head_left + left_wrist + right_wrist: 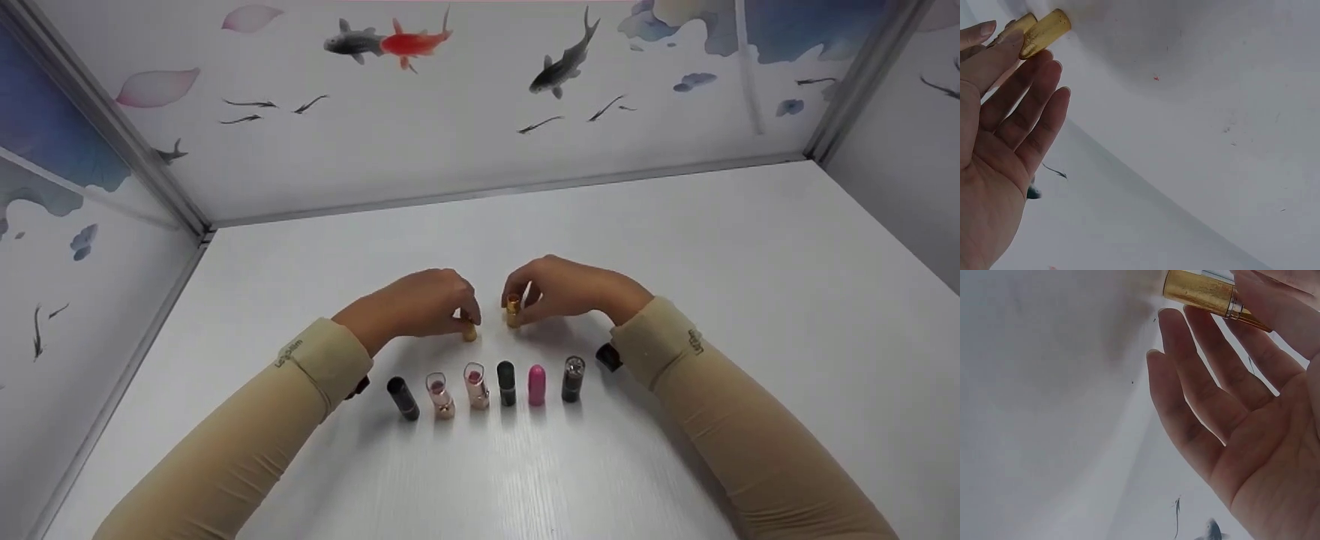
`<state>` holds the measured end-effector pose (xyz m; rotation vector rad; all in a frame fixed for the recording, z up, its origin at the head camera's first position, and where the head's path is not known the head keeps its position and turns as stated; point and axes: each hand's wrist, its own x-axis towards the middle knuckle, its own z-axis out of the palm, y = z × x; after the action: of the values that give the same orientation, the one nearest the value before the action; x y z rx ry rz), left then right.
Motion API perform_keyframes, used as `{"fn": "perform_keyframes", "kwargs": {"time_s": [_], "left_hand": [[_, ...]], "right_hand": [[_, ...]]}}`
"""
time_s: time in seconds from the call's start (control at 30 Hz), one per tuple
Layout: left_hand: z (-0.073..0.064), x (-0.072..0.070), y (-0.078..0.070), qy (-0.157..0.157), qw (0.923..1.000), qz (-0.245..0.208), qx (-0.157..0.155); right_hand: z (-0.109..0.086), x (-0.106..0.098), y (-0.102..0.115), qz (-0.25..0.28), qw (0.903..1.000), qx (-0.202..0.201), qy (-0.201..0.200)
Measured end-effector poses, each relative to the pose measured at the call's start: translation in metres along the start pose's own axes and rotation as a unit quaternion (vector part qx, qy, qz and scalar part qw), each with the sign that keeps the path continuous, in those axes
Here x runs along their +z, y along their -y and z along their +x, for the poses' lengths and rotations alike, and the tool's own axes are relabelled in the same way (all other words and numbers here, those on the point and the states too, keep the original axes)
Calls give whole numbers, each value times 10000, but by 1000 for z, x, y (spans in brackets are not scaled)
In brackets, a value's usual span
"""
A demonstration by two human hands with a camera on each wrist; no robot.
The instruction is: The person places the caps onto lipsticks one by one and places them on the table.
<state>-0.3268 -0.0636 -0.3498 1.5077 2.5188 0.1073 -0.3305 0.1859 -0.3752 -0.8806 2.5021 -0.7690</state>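
My left hand (422,304) pinches a small gold lipstick cap (1050,32) between thumb and fingers, low over the white table (675,232). To its right, my right hand (568,287) holds a gold lipstick tube (1199,291) upright, thumb on the near side and fingers behind. Its top faces up and looks reddish inside in the head view. Cap and tube are a short gap apart there. In both wrist views the outer fingers stretch loosely, away from the gold pieces.
In front of the hands stands a row of lipsticks: a black tube (403,398), two rose-gold ones (440,397) with clear caps, a dark one (507,384), a bright pink one (536,385) and a black one (572,379) with a clear top. Printed panels (465,142) border the table.
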Motion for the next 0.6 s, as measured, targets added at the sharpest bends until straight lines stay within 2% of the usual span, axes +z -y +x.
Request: {"fn": "perform_keyframes", "kwargs": {"time_s": [0.17,0.33,0.47,0.6], "left_hand": [[-12,4,1,37,9996,184,-214],[-26,9,4,-131,9982,419,-412],[-36,10,5,-447,9942,776,-595],[-52,4,5,-966,9852,1083,-916]], "right_hand": [[-2,1,0,79,9999,146,31],[-5,1,-2,80,9997,239,35],[-14,-3,-7,35,9996,233,-148],[-30,-13,-12,121,9981,360,-490]]}}
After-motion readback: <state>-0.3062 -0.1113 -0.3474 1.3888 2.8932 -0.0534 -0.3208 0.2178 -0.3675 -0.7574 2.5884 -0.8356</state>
